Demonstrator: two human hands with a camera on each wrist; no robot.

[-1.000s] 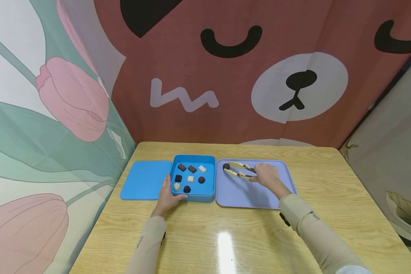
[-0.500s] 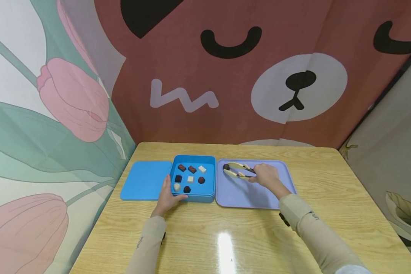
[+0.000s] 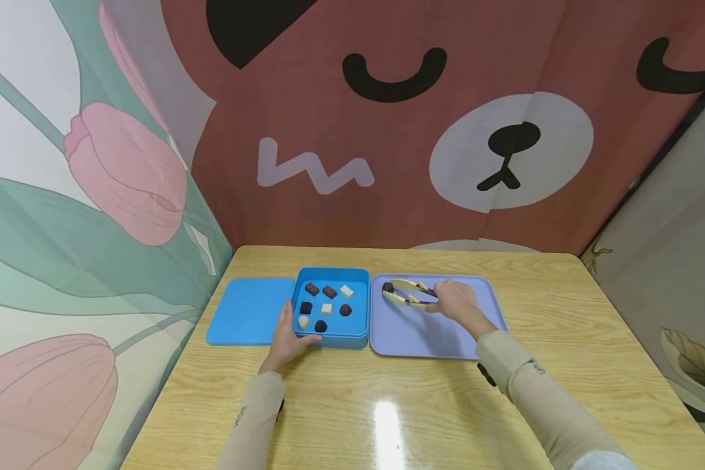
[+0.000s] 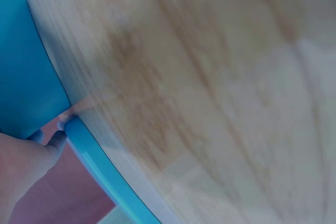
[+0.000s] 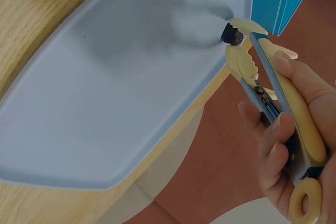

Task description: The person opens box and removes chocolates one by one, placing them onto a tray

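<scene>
My left hand (image 3: 286,337) rests against the near left corner of a blue box (image 3: 342,341). Its fingers lie straight along the left wall, and the thumb touches the front rim. Several chocolates, such as a white cube (image 3: 326,309) and a round brown one (image 3: 345,310), sit apart inside the box. My right hand (image 3: 458,307) grips a pair of cream-tipped tongs (image 5: 286,90) over the lilac tray (image 3: 429,339). Between the tong tips is a dark chocolate (image 5: 232,34), at the tray's far left; in the right wrist view its contact with the tray cannot be told.
A flat blue lid (image 3: 249,311) lies left of the box, close to it. The tray stands right beside the box on a wooden table (image 3: 329,405). Printed cloth walls (image 3: 305,215) rise at the back and both sides.
</scene>
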